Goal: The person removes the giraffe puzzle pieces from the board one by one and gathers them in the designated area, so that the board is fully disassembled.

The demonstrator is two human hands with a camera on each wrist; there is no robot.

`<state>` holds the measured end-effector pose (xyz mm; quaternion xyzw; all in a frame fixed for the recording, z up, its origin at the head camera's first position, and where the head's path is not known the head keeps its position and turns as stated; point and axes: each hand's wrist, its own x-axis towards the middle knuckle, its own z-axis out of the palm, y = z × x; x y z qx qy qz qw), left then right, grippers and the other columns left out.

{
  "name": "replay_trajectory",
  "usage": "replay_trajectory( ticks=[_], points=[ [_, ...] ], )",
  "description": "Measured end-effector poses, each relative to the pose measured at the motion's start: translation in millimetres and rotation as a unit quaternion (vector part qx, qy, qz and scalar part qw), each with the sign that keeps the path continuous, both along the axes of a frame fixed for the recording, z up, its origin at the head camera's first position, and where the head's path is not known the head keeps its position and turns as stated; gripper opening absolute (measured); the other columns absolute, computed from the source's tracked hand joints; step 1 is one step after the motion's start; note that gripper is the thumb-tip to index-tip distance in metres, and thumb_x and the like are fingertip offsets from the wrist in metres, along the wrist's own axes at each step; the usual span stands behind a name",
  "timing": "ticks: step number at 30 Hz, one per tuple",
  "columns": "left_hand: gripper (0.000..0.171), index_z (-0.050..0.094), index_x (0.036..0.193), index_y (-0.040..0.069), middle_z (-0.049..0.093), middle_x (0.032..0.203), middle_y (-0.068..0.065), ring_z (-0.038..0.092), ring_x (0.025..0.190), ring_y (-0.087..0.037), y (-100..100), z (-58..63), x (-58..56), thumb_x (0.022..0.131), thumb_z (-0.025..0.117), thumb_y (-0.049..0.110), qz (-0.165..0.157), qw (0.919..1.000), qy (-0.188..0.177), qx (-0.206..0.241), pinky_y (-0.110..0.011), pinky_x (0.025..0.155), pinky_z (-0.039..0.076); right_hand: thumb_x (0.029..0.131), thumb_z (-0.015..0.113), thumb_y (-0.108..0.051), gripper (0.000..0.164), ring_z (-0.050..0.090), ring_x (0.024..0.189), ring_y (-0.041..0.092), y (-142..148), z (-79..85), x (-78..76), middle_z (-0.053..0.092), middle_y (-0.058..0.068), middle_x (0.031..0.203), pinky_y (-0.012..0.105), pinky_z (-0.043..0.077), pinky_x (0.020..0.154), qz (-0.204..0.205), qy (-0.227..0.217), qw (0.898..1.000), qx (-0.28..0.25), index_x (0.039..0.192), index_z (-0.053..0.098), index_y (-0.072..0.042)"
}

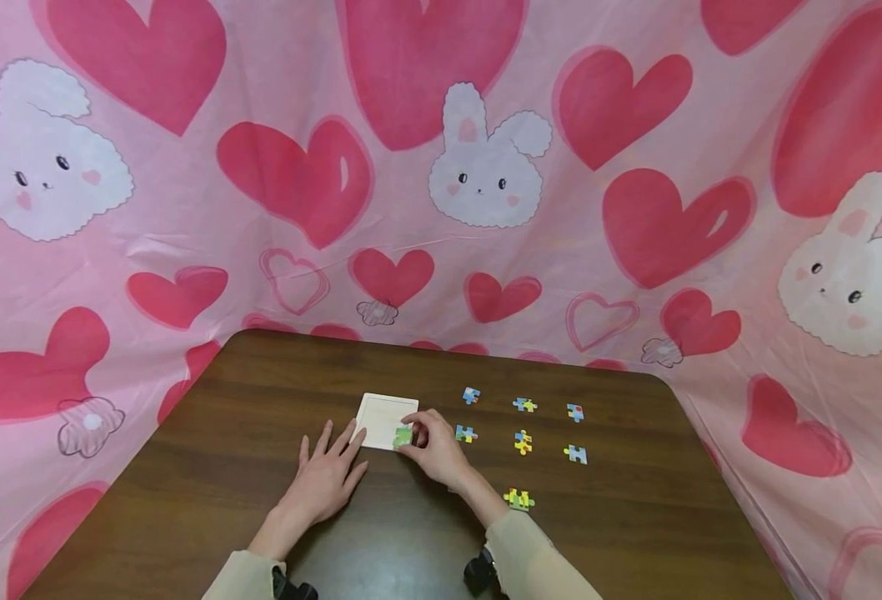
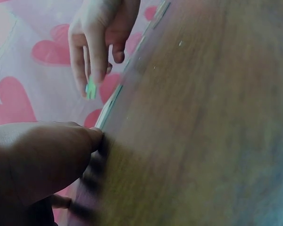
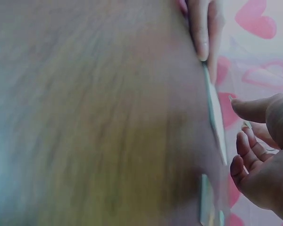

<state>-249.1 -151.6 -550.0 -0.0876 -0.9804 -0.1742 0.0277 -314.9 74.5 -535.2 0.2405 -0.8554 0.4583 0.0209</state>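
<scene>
A square, pale wooden puzzle tray (image 1: 381,410) with a raised rim lies near the middle of the table. With fingers spread, my left hand (image 1: 319,485) rests at the tray's left edge; fingertips touch the rim. Between thumb and fingers, my right hand (image 1: 437,450) pinches a green jigsaw piece (image 1: 403,437) at the tray's lower right corner. In the left wrist view that green piece (image 2: 91,89) hangs from the right fingertips, apart from the tray. The right wrist view shows the tray (image 3: 216,113) edge-on, the left fingers at its far end.
Several loose jigsaw pieces lie spread to the right of the tray, among them a blue-and-yellow one (image 1: 576,454) and a yellow-green one (image 1: 519,499) near my right forearm. The dark wooden table (image 1: 636,517) ends at a pink cloth (image 1: 411,225) with hearts and rabbits.
</scene>
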Motion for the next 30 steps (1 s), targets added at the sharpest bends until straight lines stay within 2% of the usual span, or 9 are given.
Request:
replay_trajectory(
  ticks=[6, 11, 18, 23, 27, 30],
  points=[
    [0.058, 0.052, 0.164, 0.010, 0.043, 0.176, -0.017, 0.031, 0.164, -0.056, -0.3, -1.2, 0.4, 0.112, 0.062, 0.035, -0.003, 1.0000, 0.001, 0.000, -0.088, 0.123, 0.021, 0.088, 0.088, 0.002, 0.034, 0.051, 0.078, 0.003, 19.6, 7.2, 7.7, 0.062, 0.013, 0.096, 0.017, 0.044, 0.072, 0.017, -0.020, 0.999, -0.026, 0.120, 0.075, 0.007],
    [0.059, 0.051, 0.164, 0.010, 0.042, 0.176, -0.017, 0.030, 0.164, -0.056, -0.5, -0.6, 0.1, 0.112, 0.062, 0.034, -0.003, 1.0000, -0.003, 0.003, -0.088, 0.123, 0.020, 0.088, 0.088, 0.001, 0.034, 0.053, 0.079, 0.004, 41.7, 10.7, 16.3, 0.063, 0.014, 0.096, 0.018, 0.046, 0.072, 0.019, -0.023, 0.999, -0.027, 0.119, 0.076, 0.006],
    [0.059, 0.051, 0.165, 0.010, 0.042, 0.177, -0.017, 0.029, 0.164, -0.057, 0.1, 0.9, 0.1, 0.112, 0.062, 0.034, -0.005, 0.9999, -0.009, 0.001, -0.088, 0.123, 0.020, 0.088, 0.089, 0.000, 0.034, 0.056, 0.082, 0.009, 82.2, 11.8, 30.9, 0.063, 0.011, 0.095, 0.020, 0.048, 0.074, 0.017, -0.028, 0.999, -0.005, 0.119, 0.076, 0.004],
    [0.060, 0.051, 0.165, 0.010, 0.041, 0.177, -0.017, 0.029, 0.165, -0.056, -0.7, 1.7, 1.0, 0.112, 0.062, 0.035, 0.000, 0.9999, -0.011, -0.002, -0.087, 0.124, 0.019, 0.089, 0.088, 0.000, 0.036, 0.058, 0.083, 0.012, 114.6, 12.7, 42.6, 0.065, 0.015, 0.096, 0.020, 0.048, 0.072, 0.021, -0.046, 0.999, -0.020, 0.122, 0.075, 0.006],
    [0.060, 0.050, 0.165, 0.009, 0.041, 0.177, -0.018, 0.028, 0.164, -0.057, -1.1, 2.4, 0.9, 0.112, 0.062, 0.035, -0.001, 0.9999, -0.012, 0.000, -0.088, 0.124, 0.019, 0.089, 0.087, 0.001, 0.036, 0.058, 0.081, 0.009, 140.7, 14.9, 51.3, 0.066, 0.017, 0.098, 0.019, 0.047, 0.067, 0.010, -0.051, 0.998, -0.028, 0.123, 0.074, 0.006],
    [0.060, 0.049, 0.165, 0.009, 0.040, 0.177, -0.018, 0.028, 0.164, -0.058, -0.9, 2.5, 0.5, 0.112, 0.062, 0.035, -0.003, 0.9999, -0.014, 0.001, -0.088, 0.124, 0.019, 0.089, 0.087, 0.002, 0.035, 0.058, 0.080, 0.006, 160.1, 15.6, 56.6, 0.067, 0.015, 0.097, 0.019, 0.047, 0.065, -0.007, -0.036, 0.999, -0.023, 0.121, 0.075, 0.006]
  ],
)
